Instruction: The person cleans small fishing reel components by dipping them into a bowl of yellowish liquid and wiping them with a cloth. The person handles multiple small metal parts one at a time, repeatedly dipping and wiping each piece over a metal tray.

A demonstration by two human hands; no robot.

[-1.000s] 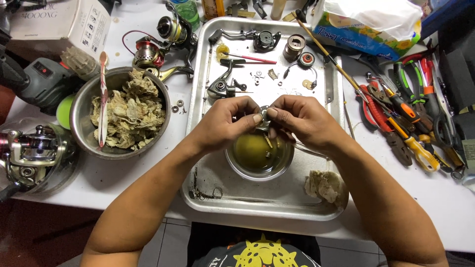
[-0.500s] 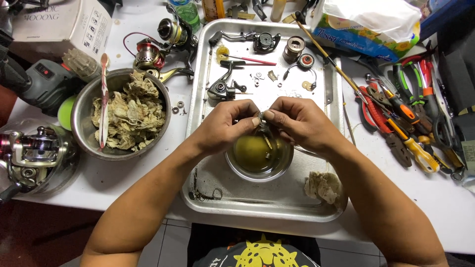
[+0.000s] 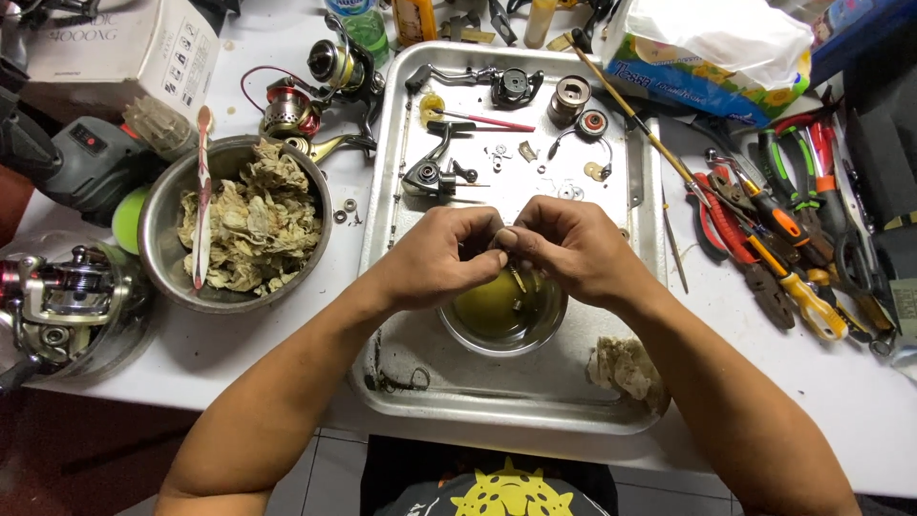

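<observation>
Hands meet over the middle of a metal tray (image 3: 420, 387): the left hand (image 3: 435, 263) and right hand (image 3: 573, 250) are both curled tight, fingertips pinched together on a small part (image 3: 501, 236) too hidden to make out. Right under them a small steel bowl (image 3: 503, 315) of yellowish liquid sits in the tray's near half. The tray's near rim reaches the near edge of the white table (image 3: 860, 411), and its bare floor lies to the near left of the bowl; a crumpled rag (image 3: 626, 368) fills the near right corner. Reel parts (image 3: 444, 172) crowd the tray's far half. To the left, close to the tray's rim, stands a larger bowl of used wipes (image 3: 239, 225). Pliers and screwdrivers (image 3: 774, 239) lie packed along the right side. A white cardboard box (image 3: 124, 53) sits at the far left corner, and a blue tissue pack (image 3: 707, 48) with yellow flowers and white tissue on top lies far right.
</observation>
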